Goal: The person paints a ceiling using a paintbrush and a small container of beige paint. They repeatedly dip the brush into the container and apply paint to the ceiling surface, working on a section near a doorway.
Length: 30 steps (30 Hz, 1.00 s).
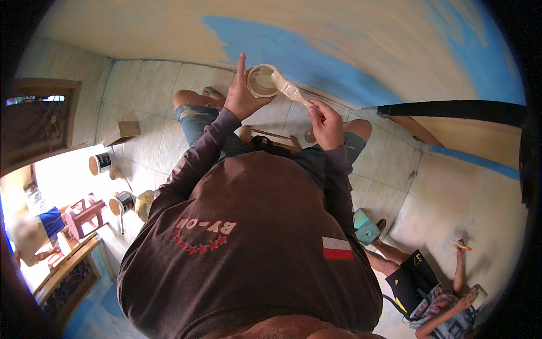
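Observation:
My left hand (245,97) holds a small round tub (253,83) of pale paint, its fingers and thumb about the side. In my right hand (327,125) is a flat paintbrush (290,90), gripped by its handle. The pale-coated bristles lie at the tub's right rim. Just beyond both hands stands a wall (169,34) of cream paint with a blue patch (316,56). My knees are bent on either side, and a wooden stool (271,135) shows between them.
At right, another person (420,288) holds a brush (462,245) by the wall. Two paint cans (100,164), a cardboard box (125,133) and a pink plastic stool (84,214) are at left, with another person behind. A dark-edged frame (451,112) juts out at right.

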### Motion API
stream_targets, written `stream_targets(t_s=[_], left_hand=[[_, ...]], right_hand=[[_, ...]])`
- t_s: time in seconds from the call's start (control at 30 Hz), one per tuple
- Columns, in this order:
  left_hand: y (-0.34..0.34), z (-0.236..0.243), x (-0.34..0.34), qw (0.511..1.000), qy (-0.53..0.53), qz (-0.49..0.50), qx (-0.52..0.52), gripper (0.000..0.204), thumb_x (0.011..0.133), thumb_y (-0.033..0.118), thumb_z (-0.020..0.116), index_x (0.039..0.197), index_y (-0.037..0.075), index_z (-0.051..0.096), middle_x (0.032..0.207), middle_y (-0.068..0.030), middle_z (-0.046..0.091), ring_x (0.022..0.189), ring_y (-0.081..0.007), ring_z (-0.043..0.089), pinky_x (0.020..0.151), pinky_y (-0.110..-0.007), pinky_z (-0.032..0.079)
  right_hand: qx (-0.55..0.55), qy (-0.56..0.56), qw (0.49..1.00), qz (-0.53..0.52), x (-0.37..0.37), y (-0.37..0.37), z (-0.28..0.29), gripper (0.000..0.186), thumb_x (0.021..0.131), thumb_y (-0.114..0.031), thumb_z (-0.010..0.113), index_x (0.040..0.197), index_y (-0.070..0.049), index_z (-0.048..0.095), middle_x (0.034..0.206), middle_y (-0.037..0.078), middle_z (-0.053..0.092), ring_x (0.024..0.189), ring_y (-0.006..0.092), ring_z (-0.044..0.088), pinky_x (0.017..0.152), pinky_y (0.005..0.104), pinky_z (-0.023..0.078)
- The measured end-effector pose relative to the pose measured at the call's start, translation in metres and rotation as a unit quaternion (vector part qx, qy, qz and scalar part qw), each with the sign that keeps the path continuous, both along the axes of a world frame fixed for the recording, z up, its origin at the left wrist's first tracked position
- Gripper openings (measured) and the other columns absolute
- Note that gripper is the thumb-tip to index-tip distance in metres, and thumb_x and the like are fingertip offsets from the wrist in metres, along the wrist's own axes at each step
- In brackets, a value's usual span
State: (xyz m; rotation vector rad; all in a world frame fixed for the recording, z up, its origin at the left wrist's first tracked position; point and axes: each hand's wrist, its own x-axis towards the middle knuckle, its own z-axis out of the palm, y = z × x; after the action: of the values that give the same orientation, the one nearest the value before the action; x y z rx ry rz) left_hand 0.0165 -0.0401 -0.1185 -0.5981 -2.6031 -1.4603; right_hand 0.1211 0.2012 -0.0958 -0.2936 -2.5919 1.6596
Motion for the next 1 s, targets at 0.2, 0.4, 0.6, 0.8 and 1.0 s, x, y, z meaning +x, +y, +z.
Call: stream_targets(t_s=[0.2,0.4,0.6,0.8,1.0], left_hand=[[-0.007,-0.015,-0.005,1.0,0.01,0.006,0.028,0.137,0.068,0.029,0.092,0.157,0.003,-0.008,0.122,-0.0189,0.063,0.111,-0.0332,0.066,0.094,-0.042,0.054],[-0.032,-0.008,-0.017,0.998,-0.013,0.055,0.001,0.137,0.07,0.029,0.091,0.156,0.003,-0.012,0.125,-0.0177,0.063,0.111,-0.0335,0.066,0.094,-0.042,0.055],[-0.074,-0.028,-0.051,0.992,-0.031,0.122,0.018,0.133,0.072,0.026,0.089,0.156,0.004,-0.012,0.127,-0.0169,0.063,0.113,-0.0345,0.066,0.094,-0.042,0.055],[-0.108,-0.048,-0.08,0.984,-0.014,0.176,0.021,0.132,0.072,0.026,0.089,0.156,0.002,-0.01,0.127,-0.0169,0.063,0.112,-0.0351,0.066,0.093,-0.041,0.055],[-0.116,-0.091,-0.09,0.977,0.009,0.208,0.055,0.132,0.071,0.025,0.089,0.155,0.0,-0.009,0.127,-0.0164,0.063,0.112,-0.0344,0.066,0.091,-0.041,0.055]], right_hand=[[-0.058,-0.014,0.998,0.036,-0.01,-0.003,0.008,0.03,0.098,-0.019,0.064,0.12,0.003,0.065,0.088,0.007,0.072,0.08,0.0131,0.067,0.074,0.0285,0.052],[-0.142,-0.004,0.988,0.06,-0.054,-0.023,-0.015,0.031,0.1,-0.017,0.061,0.122,0.004,0.064,0.092,0.004,0.07,0.084,0.0104,0.063,0.077,0.0278,0.051],[-0.086,0.049,0.99,0.098,-0.139,-0.071,-0.025,0.03,0.1,-0.016,0.061,0.125,0.001,0.063,0.091,0.002,0.068,0.075,0.0092,0.057,0.069,0.0275,0.049],[0.08,0.187,0.974,0.098,-0.235,-0.127,-0.062,0.027,0.096,-0.015,0.064,0.12,-0.003,0.066,0.094,0.016,0.067,0.079,0.028,0.064,0.072,0.0377,0.052],[0.155,0.181,0.966,0.095,-0.278,-0.166,-0.091,0.022,0.093,-0.011,0.062,0.114,-0.006,0.067,0.094,0.019,0.065,0.089,0.0404,0.064,0.074,0.047,0.052]])
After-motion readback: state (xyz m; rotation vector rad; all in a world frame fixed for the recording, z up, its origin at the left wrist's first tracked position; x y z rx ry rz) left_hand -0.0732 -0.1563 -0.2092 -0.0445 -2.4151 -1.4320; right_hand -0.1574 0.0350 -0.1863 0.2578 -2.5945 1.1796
